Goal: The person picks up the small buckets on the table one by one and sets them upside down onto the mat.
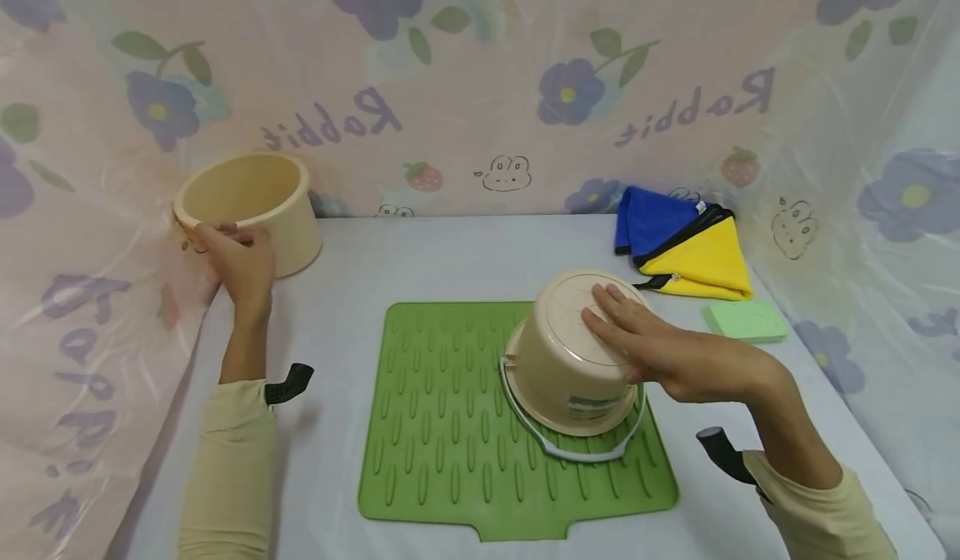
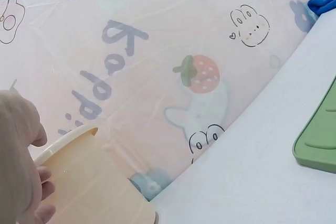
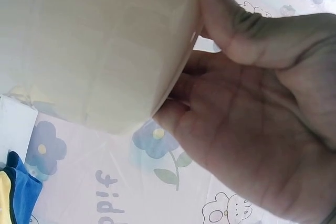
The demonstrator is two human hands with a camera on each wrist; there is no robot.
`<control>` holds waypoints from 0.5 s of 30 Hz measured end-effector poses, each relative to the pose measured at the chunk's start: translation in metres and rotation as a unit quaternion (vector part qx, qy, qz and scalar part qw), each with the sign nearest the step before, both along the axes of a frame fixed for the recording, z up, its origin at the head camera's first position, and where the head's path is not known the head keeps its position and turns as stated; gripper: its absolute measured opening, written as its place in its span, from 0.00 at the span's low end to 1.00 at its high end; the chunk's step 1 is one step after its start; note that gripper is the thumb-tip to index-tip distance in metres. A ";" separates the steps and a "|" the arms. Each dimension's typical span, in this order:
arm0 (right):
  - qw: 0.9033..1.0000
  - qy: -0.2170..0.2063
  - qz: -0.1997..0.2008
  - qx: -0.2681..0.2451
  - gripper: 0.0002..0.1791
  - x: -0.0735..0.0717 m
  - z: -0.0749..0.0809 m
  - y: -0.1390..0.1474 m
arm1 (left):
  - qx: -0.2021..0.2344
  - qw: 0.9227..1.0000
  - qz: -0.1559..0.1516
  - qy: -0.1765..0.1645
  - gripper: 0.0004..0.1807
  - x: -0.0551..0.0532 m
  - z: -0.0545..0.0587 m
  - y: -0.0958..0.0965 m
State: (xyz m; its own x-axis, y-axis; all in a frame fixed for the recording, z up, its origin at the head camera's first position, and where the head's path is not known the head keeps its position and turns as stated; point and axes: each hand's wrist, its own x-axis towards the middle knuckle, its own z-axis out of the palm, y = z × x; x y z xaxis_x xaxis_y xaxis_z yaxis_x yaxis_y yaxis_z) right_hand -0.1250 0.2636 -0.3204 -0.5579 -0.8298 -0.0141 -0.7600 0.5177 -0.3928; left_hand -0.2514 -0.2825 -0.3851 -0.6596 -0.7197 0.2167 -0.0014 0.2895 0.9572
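At the back left stands a round, cream open-topped tub (image 1: 296, 227). My left hand (image 1: 243, 264) grips its near rim, and in the left wrist view several fingertips lie against the wall of the tub (image 2: 100, 182). A cream bucket (image 1: 551, 360) sits upside down and slightly tilted on a green mat (image 1: 435, 410), its grey-white handle (image 1: 577, 456) lying out toward me. My right hand (image 1: 667, 352) rests on the upturned base with straight fingers. From the right wrist view, the thumb of that hand (image 3: 247, 114) touches the bucket's side (image 3: 100, 45).
A folded blue and yellow cloth (image 1: 705, 256) lies at the back right, with a light green block (image 1: 746, 321) in front of it. A patterned plastic curtain (image 1: 465, 110) bounds the white table (image 1: 450, 252) at the back and sides.
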 end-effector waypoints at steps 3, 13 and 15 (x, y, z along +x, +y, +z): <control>1.000 0.000 0.001 -0.002 0.40 0.000 0.000 0.000 | -0.005 0.999 0.036 0.000 0.12 -0.003 0.003 -0.002; 1.000 0.011 0.003 -0.003 0.40 -0.001 -0.001 -0.001 | 0.036 0.992 0.103 -0.058 0.23 -0.017 0.011 -0.024; 1.000 0.007 0.001 -0.001 0.39 -0.001 -0.001 -0.001 | 0.063 0.994 0.081 -0.033 0.26 -0.018 0.011 -0.027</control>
State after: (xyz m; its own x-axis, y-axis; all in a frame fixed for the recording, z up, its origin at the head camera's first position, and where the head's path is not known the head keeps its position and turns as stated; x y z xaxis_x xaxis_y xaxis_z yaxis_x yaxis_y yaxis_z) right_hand -0.1260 0.2630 -0.3214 -0.5567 -0.8307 -0.0042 -0.7664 0.5155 -0.3833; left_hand -0.2696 -0.3099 -0.3738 -0.5433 -0.8359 0.0781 -0.1016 0.1578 0.9822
